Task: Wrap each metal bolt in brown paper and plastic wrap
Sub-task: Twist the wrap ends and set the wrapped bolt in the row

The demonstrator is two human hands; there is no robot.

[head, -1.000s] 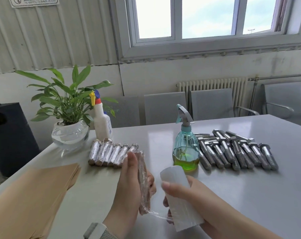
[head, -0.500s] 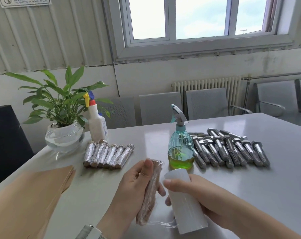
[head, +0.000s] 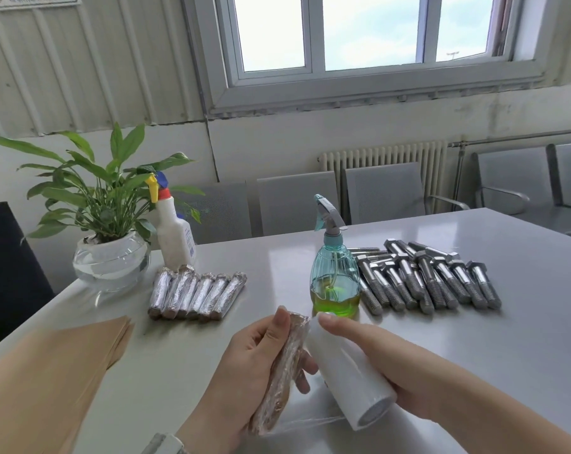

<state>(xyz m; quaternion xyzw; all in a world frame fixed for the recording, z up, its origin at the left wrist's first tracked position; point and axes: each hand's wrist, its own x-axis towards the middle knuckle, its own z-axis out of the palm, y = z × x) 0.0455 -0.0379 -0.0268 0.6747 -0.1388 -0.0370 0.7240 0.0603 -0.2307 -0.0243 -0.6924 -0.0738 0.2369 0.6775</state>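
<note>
**We hold a wrapped bolt beside the roll of plastic wrap**

In the lower middle of the frame we see our left hand (head: pixel 244 371) curled around a bolt wrapped in brown paper (head: pixel 282 375). The thumb lies along one side and the fingers curl around the other. The bolt's long side runs from the lower left up to the upper right, so its top end points up toward the green spray bottle (head: pixel 334 276).

Our right hand (head: pixel 392 365) grips the white roll of plastic wrap (head: pixel 346 371). The roll lies just beside the bolt and tilts the other way, from upper left down to lower right. A thin clear sheet (head: pixel 310 422) runs from the roll to the bottom end of the bolt.

On the grey table (head: pixel 506 371), six wrapped bolts (head: pixel 195 294) lie side by side at the middle left. Bare metal bolts (head: pixel 434 280) lie in a row at the middle right. A stack of brown paper (head: pixel 48 371) sits at the lower left. A plant in a glass bowl (head: pixel 110 257) and a white spray bottle (head: pixel 172 234) stand behind.
</note>
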